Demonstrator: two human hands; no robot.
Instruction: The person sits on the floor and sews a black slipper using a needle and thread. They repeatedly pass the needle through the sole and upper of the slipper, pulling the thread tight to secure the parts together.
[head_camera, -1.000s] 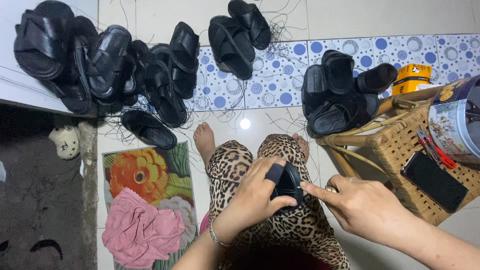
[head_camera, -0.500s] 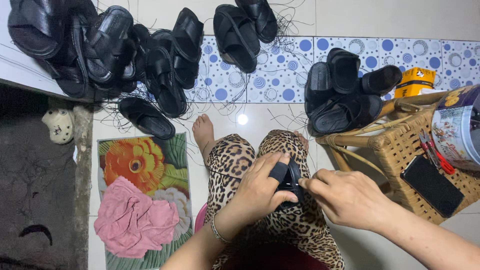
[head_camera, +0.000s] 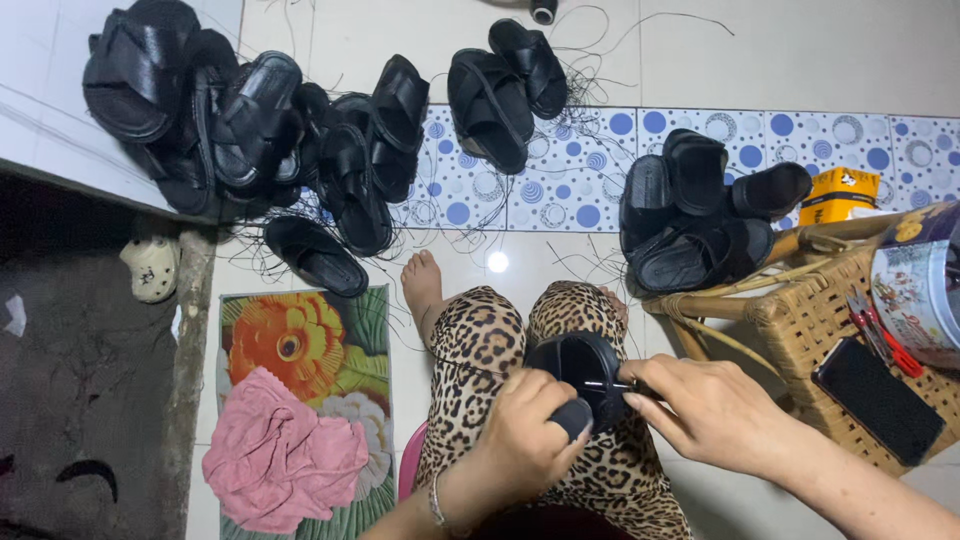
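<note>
A person sits over the tiled floor (head_camera: 800, 60) with both hands on one black sandal (head_camera: 585, 372) that rests on the lap, above leopard-print trousers (head_camera: 480, 370). The left hand (head_camera: 520, 445) is curled shut around the sandal's near end, thumb pressed over the strap. The right hand (head_camera: 705, 410) pinches a thin dark tool (head_camera: 610, 385), probably a needle or awl, whose tip meets the sandal; its fingers are closed on the tool.

One bare foot (head_camera: 422, 290) shows on the floor ahead of the knees.

More black sandals lie in four groups. A heap (head_camera: 200, 125) at the upper left holds perhaps eight or nine, too tangled to count surely. One single sandal (head_camera: 315, 255) lies alone just below that heap. Two sandals (head_camera: 505, 80) sit together at top centre, and a cluster of about four (head_camera: 700, 210) sits to the right, touching a wicker basket (head_camera: 810, 320). Loose dark threads (head_camera: 560, 255) trail across the tiles.

On the basket lie one black phone (head_camera: 878, 400), one red-handled tool (head_camera: 880, 335) and one printed tin (head_camera: 915, 290). One yellow box (head_camera: 838, 195) stands behind it. To the left, one pink cloth (head_camera: 285, 460) lies on one floral mat (head_camera: 295, 345), and one pale clog (head_camera: 150, 268) rests on the dark ground.
</note>
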